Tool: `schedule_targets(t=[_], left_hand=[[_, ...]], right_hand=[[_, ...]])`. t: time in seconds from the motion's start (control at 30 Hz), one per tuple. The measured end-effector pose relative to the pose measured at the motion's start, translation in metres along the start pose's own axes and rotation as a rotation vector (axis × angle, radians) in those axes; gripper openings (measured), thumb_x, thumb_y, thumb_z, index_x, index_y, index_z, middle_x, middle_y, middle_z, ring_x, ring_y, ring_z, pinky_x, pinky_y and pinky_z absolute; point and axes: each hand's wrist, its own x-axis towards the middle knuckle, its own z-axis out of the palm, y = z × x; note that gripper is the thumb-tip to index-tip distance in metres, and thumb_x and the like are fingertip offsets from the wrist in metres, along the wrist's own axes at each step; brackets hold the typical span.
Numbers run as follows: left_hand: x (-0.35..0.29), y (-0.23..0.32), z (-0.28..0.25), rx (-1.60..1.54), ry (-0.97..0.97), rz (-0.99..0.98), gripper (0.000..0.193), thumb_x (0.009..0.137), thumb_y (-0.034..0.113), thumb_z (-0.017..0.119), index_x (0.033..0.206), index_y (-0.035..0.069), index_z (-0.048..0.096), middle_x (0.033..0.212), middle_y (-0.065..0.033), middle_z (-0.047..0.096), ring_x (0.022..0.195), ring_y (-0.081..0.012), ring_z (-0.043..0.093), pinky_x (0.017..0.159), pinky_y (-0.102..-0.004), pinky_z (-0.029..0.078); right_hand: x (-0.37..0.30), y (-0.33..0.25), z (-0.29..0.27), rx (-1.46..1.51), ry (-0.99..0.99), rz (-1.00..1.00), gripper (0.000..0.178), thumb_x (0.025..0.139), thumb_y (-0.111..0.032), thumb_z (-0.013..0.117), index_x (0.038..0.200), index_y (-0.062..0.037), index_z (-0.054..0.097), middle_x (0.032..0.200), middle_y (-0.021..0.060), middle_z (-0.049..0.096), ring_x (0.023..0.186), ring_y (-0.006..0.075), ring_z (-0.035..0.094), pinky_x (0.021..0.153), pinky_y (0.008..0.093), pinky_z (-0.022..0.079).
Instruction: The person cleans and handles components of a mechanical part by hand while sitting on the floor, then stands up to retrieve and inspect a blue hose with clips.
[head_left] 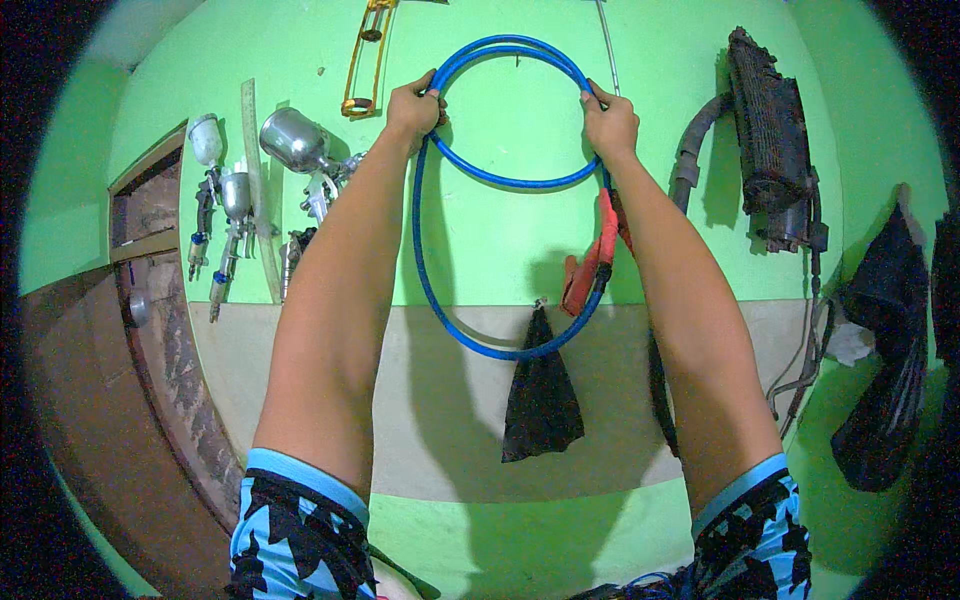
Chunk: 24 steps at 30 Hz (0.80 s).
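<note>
With both arms raised in front of the wall, I hold up a coiled blue jumper cable (510, 354). My left hand (412, 110) is closed around the coil's left side. On the opposite side my right hand (610, 124) grips the same coil. Between the hands the cable forms a round double loop, and a larger loop hangs below it. Red-handled clamps (604, 245) dangle under my right hand, partly covered by my forearm. Inside the upper loop, a small nail (517, 60) sticks out of the green wall.
Spray guns (295, 140) and a metal ruler (256, 185) hang at the left beside a brown door (165, 330). A yellow-framed tool (368, 60) hangs above. Black cloth (541, 395) hangs below the cable. To the right are a dark radiator-like part (770, 140) and a black garment (885, 350).
</note>
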Motion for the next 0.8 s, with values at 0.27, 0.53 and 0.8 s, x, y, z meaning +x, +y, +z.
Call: schedule_targets(t=[0.27, 0.53, 0.8], left_hand=[[-0.001, 0.004, -0.004, -0.238, -0.044, -0.055, 0.042, 0.096, -0.002, 0.049, 0.138, 0.002, 0.048, 0.077, -0.0112, 0.060, 0.060, -0.0168, 0.057, 0.055, -0.0293, 0.051], [-0.038, -0.013, 0.002, 0.381, 0.099, 0.073, 0.051, 0.087, 0.009, 0.061, 0.137, 0.015, 0.053, 0.100, -0.0168, 0.069, 0.079, -0.0208, 0.070, 0.076, -0.0341, 0.054], [-0.113, -0.020, -0.012, 0.563, 0.138, -0.057, 0.062, 0.086, 0.032, 0.063, 0.141, 0.012, 0.044, 0.125, -0.0219, 0.058, 0.121, -0.0413, 0.050, 0.102, -0.0525, 0.039]], right_hand=[[-0.003, 0.001, -0.005, 0.006, -0.015, 0.026, 0.031, 0.090, -0.031, 0.063, 0.118, -0.0213, 0.069, 0.098, 0.0184, 0.070, 0.091, 0.0341, 0.068, 0.082, 0.0435, 0.052], [-0.048, 0.006, -0.012, -0.045, -0.177, -0.019, 0.045, 0.088, -0.027, 0.064, 0.131, -0.0180, 0.058, 0.095, 0.0270, 0.067, 0.090, 0.0371, 0.068, 0.082, 0.0420, 0.052], [-0.089, 0.032, -0.046, 0.007, -0.335, -0.014, 0.066, 0.088, -0.021, 0.065, 0.147, -0.0145, 0.038, 0.120, 0.0247, 0.062, 0.106, 0.0358, 0.062, 0.095, 0.0414, 0.047]])
